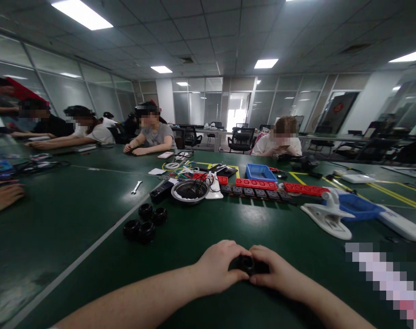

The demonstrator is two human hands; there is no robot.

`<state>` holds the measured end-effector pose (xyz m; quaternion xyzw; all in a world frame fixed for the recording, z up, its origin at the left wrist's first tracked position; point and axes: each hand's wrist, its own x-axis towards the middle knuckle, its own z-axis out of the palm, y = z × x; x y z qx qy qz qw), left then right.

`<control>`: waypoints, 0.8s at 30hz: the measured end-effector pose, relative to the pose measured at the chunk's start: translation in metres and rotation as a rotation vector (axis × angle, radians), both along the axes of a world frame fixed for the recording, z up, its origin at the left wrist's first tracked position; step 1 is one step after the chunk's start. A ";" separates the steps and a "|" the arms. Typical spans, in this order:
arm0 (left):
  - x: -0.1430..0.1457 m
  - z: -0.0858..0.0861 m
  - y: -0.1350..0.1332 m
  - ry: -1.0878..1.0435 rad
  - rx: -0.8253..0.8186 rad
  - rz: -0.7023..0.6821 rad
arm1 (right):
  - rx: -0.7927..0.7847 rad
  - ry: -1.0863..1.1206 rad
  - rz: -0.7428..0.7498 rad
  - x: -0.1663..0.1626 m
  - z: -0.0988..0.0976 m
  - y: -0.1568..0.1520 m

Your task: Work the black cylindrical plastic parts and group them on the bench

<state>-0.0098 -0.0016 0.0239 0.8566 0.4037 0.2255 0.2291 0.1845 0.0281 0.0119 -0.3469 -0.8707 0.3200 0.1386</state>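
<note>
My left hand (221, 266) is closed around the left side of a small black wheel (247, 262) low over the near part of the table. From the other side my right hand (274, 269) grips the same wheel, thumb and fingers bent round it. The fingers cover much of the wheel; only its dark round middle shows. Several more black wheels (146, 231) sit in a cluster on the green table (208, 228), to the left and farther from me.
Beyond the wheels lie a wrench (136, 187), a round metal dish (185, 199) and a white stand (213, 185). Red power strips (255, 183) run across the middle. A blue tray (260, 172) and a white clamp-like stand (327, 217) are at right. A co-worker's hand (4, 197) rests far left.
</note>
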 end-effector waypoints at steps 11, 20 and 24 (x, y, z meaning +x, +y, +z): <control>0.010 -0.002 -0.009 0.041 -0.023 0.194 | 0.364 -0.289 -0.301 -0.022 -0.007 -0.023; 0.004 0.004 -0.004 0.021 -0.054 0.062 | 0.001 -0.050 0.031 0.000 0.005 -0.004; 0.007 0.003 -0.006 0.016 -0.069 0.100 | 0.022 -0.087 -0.095 -0.004 0.000 -0.003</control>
